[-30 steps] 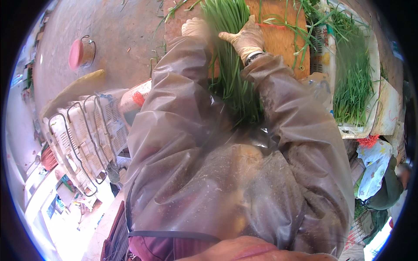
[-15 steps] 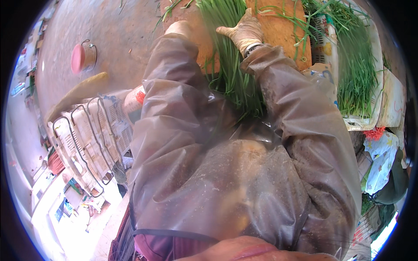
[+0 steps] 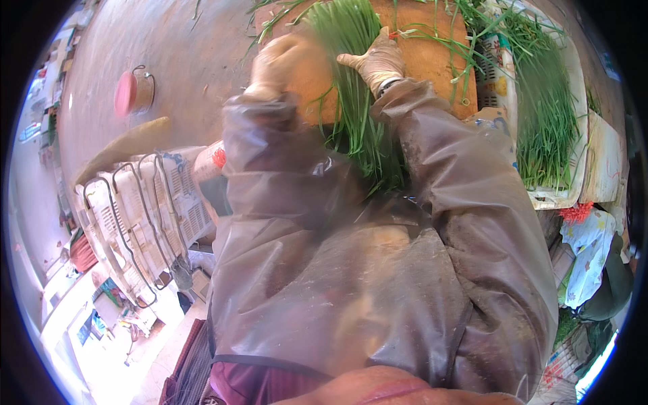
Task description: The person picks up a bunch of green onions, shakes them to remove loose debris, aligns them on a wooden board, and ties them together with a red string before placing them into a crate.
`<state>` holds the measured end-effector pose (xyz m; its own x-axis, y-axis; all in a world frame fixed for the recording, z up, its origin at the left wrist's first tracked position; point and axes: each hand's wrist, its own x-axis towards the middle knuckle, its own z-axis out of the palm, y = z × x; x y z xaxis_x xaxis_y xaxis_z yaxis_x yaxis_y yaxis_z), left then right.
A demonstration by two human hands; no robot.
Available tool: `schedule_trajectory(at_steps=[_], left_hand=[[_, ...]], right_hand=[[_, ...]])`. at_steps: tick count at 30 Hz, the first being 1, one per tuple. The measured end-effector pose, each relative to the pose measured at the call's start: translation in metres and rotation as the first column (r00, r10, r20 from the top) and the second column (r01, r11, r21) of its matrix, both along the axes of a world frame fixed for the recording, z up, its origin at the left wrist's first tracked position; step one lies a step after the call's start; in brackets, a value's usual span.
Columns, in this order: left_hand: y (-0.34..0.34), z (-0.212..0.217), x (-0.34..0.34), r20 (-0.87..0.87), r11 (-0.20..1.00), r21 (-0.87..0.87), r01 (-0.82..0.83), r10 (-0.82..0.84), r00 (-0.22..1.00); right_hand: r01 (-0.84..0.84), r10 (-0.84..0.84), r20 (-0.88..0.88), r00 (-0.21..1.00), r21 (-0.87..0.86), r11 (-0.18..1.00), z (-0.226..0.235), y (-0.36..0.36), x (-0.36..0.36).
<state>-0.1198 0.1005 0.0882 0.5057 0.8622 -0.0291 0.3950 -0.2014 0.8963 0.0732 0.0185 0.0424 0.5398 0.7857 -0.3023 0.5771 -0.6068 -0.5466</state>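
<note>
A long bundle of green garlic chives (image 3: 351, 81) lies over an orange-brown board (image 3: 432, 61) at the top, its leafy ends hanging toward my lap. My right hand (image 3: 379, 62), in a pale glove, rests against the bundle's right side. Its thumb stretches left across the stalks and its fingers point away from me, parted from the thumb. Left of the bundle, over the board's left edge, is my gloved left hand (image 3: 275, 66). Motion smears its fingers, so their shape and anything in them cannot be made out.
To the right, a white plastic crate (image 3: 582, 74) holds more chives. Loose stalks (image 3: 466, 47) are strewn on the board. At left stand a pink-lidded container (image 3: 126, 93) and white crates (image 3: 128, 216) with dark wire handles. A red-and-white cylinder (image 3: 210, 165) is beside my left sleeve.
My left hand has come back toward me, and more of it shows. My right hand stays at the bundle's right side, thumb still out. The whole view has shifted slightly.
</note>
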Motion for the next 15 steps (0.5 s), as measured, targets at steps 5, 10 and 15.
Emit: schedule_trajectory(at_steps=[5,10,15], left_hand=[[-0.013,-0.026,0.058,0.462,0.914,-0.388,0.118,0.082,0.883],[-0.018,-0.010,0.065,0.425,0.931,-0.360,0.058,0.108,0.899],[-0.013,-0.012,0.070,0.312,0.912,-0.408,0.043,0.095,0.946]], right_hand=[[-0.036,0.038,-0.034,0.999,0.079,0.996,-0.012,0.002,0.000],[-0.051,0.050,0.021,0.999,0.057,0.997,-0.006,0.000,0.004],[-0.081,0.075,0.101,0.992,0.059,0.995,-0.011,0.000,0.004]])
